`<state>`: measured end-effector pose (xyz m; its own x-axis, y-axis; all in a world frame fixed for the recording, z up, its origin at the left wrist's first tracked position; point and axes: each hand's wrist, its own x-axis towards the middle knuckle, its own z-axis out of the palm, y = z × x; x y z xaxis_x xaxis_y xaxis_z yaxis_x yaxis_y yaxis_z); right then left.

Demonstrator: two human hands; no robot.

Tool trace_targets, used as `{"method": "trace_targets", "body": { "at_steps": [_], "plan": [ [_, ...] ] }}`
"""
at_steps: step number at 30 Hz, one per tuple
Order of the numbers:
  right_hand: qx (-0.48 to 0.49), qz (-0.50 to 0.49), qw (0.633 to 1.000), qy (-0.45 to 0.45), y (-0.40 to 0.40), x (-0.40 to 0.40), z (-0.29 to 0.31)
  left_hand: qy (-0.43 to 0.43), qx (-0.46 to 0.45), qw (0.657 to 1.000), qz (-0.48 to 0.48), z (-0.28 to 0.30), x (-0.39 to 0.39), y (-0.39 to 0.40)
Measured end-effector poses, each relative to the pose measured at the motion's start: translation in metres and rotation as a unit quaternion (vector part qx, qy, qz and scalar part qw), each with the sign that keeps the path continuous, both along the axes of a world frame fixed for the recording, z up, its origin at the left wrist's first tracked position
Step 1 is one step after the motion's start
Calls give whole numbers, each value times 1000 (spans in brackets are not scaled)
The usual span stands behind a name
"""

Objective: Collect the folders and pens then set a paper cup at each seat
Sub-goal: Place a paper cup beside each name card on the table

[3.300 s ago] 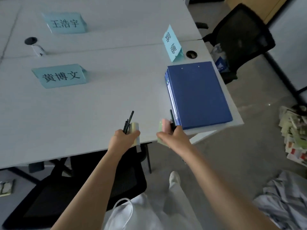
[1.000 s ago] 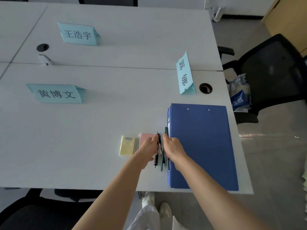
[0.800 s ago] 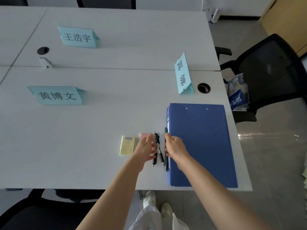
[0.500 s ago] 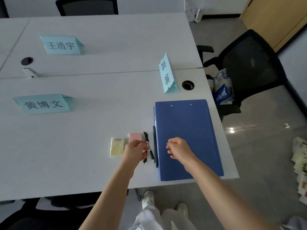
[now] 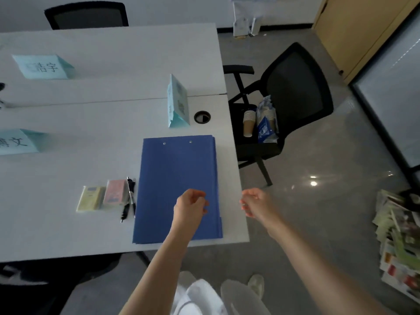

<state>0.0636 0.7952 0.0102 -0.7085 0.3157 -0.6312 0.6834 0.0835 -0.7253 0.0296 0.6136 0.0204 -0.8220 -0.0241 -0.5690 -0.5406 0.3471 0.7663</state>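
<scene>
Folders [image 5: 177, 187] stacked, pens [image 5: 129, 196] beside them; cups [image 5: 249, 122] unplaced on the chair [image 5: 295, 92] beyond; both hands' fingers [image 5: 200, 202] loosely curled, empty.

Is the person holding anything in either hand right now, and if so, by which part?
Nothing is held. The left hand hangs loosely curled above the blue folders; the right hand, also empty, is past the table edge. The pens lie untouched.

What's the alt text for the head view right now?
Both hands, left and right, hover empty with loosely curled fingers near a stack of blue folders at the table corner. Pens lie left of the folders, and paper cups sit on a black chair beyond the table.
</scene>
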Motion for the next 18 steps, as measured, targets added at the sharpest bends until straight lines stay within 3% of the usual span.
{"method": "trace_targets", "body": {
  "at_steps": [9, 18],
  "plan": [
    [-7, 7, 1000, 10, 138, 9, 2, -6, 0, 1000, -3, -9, 33, 152],
    [19, 56, 998, 18, 211, -81, -10, -5, -43, 999, 6, -32, -34, 226]
  ]
}}
